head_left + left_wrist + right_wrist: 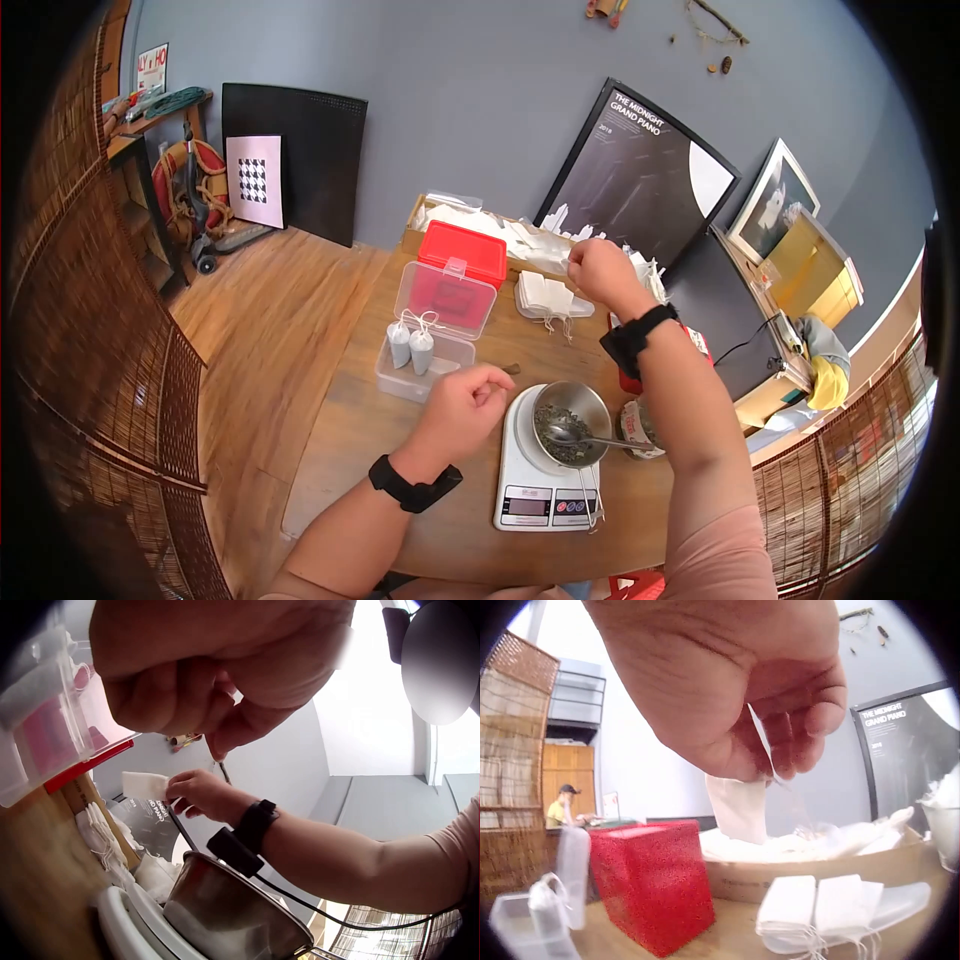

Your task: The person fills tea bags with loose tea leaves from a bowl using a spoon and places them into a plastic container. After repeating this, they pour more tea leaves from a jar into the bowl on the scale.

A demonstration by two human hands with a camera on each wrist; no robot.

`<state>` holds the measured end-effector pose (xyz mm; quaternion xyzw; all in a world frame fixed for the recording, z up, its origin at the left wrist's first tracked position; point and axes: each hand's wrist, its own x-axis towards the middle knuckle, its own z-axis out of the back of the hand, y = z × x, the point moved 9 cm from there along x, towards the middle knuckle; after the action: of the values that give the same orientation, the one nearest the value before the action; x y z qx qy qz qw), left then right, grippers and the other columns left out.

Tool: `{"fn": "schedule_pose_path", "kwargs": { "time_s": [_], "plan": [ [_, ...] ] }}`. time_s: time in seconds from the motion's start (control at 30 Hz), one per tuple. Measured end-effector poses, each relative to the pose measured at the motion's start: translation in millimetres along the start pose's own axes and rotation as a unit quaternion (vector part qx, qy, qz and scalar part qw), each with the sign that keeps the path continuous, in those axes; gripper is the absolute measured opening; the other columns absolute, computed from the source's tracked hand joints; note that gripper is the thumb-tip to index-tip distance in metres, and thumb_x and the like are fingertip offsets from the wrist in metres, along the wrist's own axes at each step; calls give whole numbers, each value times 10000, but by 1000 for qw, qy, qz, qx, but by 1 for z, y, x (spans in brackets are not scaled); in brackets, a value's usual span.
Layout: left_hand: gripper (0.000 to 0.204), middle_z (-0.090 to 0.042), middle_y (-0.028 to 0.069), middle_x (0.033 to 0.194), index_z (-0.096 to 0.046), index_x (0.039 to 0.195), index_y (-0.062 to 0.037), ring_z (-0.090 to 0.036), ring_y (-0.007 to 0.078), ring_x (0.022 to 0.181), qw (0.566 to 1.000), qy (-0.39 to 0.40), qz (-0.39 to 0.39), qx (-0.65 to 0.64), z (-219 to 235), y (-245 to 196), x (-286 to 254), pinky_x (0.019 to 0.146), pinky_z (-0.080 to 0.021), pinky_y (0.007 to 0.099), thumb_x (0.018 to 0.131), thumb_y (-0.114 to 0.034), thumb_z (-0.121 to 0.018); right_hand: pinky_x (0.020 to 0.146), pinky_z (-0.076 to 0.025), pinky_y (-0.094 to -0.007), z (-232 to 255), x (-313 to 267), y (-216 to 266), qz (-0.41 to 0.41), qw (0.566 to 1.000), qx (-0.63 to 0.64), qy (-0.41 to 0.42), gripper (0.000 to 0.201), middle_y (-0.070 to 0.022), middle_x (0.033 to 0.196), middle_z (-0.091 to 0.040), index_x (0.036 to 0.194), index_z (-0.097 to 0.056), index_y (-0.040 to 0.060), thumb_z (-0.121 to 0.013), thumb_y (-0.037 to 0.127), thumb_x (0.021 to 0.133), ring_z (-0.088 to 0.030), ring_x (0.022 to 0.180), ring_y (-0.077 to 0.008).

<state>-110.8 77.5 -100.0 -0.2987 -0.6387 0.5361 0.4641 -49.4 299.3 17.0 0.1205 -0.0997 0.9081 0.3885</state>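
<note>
My right hand (607,272) is raised over the back of the table and pinches a small flat white pouch (737,808) between thumb and fingers. My left hand (462,411) hovers beside the clear plastic box, its fingers loosely curled with nothing visible in them. Two filled, tied white pouches (421,352) stand in that clear box (402,384), whose lid is up. In front of me a steel bowl (596,402) sits on a white kitchen scale (515,470). It contains dried leaves (562,420) and a metal spoon (566,435).
Flat white drawstring pouches (545,293) lie on a clear tray behind the scale. A red box (654,885) stands behind the clear box. White material fills a long cardboard box (739,879) at the back. A labelled jar (634,428) is right of the bowl.
</note>
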Motion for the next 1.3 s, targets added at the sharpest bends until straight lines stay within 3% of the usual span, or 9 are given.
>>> {"fn": "schedule_pose_path", "kwargs": {
  "time_s": [0.1,0.27,0.37,0.67,0.77,0.93,1.1,1.2,1.3],
  "plan": [
    [134,-471,10,624,-629,902,-19,-419,89,547,998,-28,-50,-5,4,-9,-1,510,-368,261,769,-34,-625,647,-487,-379,37,-26,14,19,992,115,43,161,-147,687,-639,742,-657,0,-580,142,745,-619,656,-283],
    [684,-460,141,1167,-472,1257,-45,-495,270,1029,927,-148,-267,219,9,-76,-24,865,-430,351,638,-51,-763,574,-450,-298,67,-95,55,35,940,311,137,158,-72,605,-586,724,-638,-26,-590,123,748,-536,575,-137],
    [793,-420,167,1240,-407,1313,-35,-438,347,1150,917,-164,-285,226,5,-85,-32,969,-381,406,604,-46,-763,548,-442,-280,64,-131,86,43,896,409,168,148,-48,614,-604,742,-650,-33,-582,99,753,-536,566,-99],
    [532,-544,146,984,-537,1102,-28,-550,329,897,921,-195,-272,199,10,-70,-29,773,-459,386,604,-24,-726,564,-470,-353,48,-156,118,102,906,383,146,132,-130,641,-618,718,-637,4,-582,120,747,-596,588,-282],
    [378,-569,125,865,-574,968,-31,-573,312,798,943,-180,-234,155,15,-60,-23,690,-469,367,615,-5,-706,527,-439,-282,68,-160,125,185,918,347,56,115,-74,699,-583,862,-645,24,-647,99,775,-539,573,-155],
    [279,-572,113,803,-582,889,-33,-571,299,755,970,-120,-194,85,12,-52,-14,655,-458,353,636,17,-687,568,-465,-318,97,-171,125,254,916,311,-25,238,-65,795,-566,978,-632,80,-673,50,745,-566,651,-217],
    [203,-586,49,827,-591,903,-27,-552,134,768,980,-53,-182,66,0,-57,-15,691,-444,261,723,-7,-684,584,-470,-337,94,-179,129,296,916,272,-21,281,-60,823,-554,980,-638,108,-679,15,718,-571,703,-251],
    [223,-600,97,808,-592,855,-24,-579,258,757,989,-50,-138,10,-1,-45,-12,683,-462,331,659,0,-694,574,-451,-384,89,-182,130,317,916,244,-14,192,-85,789,-480,922,-608,92,-649,45,740,-551,688,-286],
    [218,-605,91,811,-594,854,-20,-582,237,758,994,-12,-113,-5,-6,-36,-10,698,-463,318,663,-6,-698,575,-450,-387,84,-182,128,307,927,213,-8,159,-87,787,-478,894,-616,87,-646,44,744,-549,692,-287]
  ]
}}
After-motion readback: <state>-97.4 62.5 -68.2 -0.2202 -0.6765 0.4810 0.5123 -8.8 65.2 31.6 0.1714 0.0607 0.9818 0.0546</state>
